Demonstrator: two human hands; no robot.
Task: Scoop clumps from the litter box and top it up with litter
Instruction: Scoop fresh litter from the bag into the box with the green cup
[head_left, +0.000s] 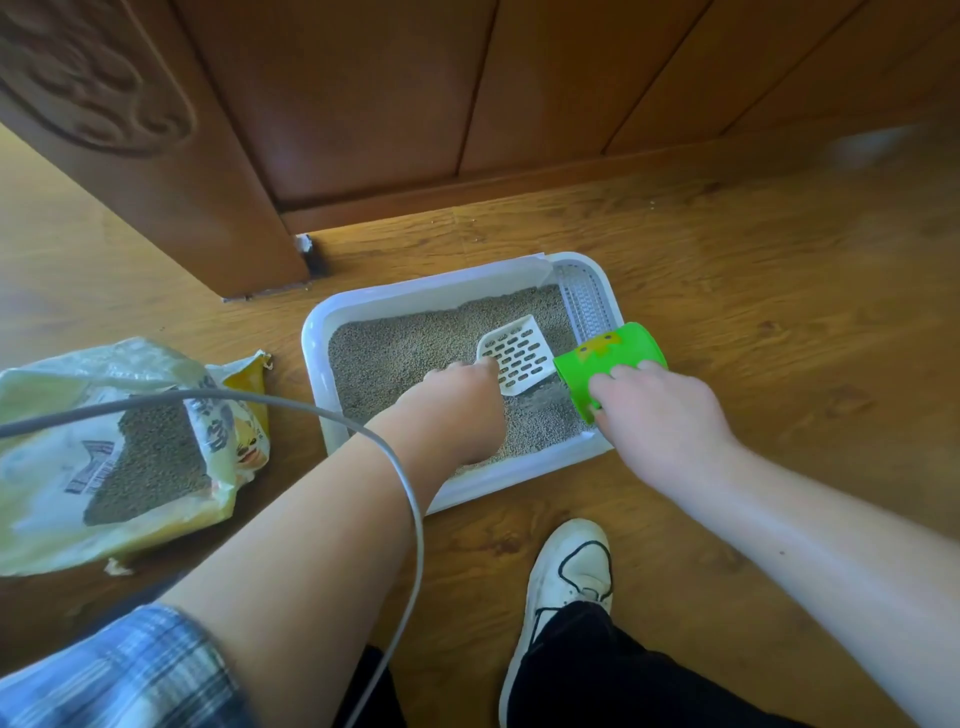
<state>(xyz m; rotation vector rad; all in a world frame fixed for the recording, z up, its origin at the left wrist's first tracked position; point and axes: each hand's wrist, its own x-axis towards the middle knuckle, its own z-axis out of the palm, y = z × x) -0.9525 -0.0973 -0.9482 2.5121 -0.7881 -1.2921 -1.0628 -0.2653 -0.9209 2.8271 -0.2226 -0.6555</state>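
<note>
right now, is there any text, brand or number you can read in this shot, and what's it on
None can be quoted.
Litter bag: dark characters, a small label panel and a cartoon figure are printed on it, all too blurred and creased to read.
Green cup, held by the right hand: only a yellow picture, no words.
Scoop in the left hand and litter box: no markings visible.
</note>
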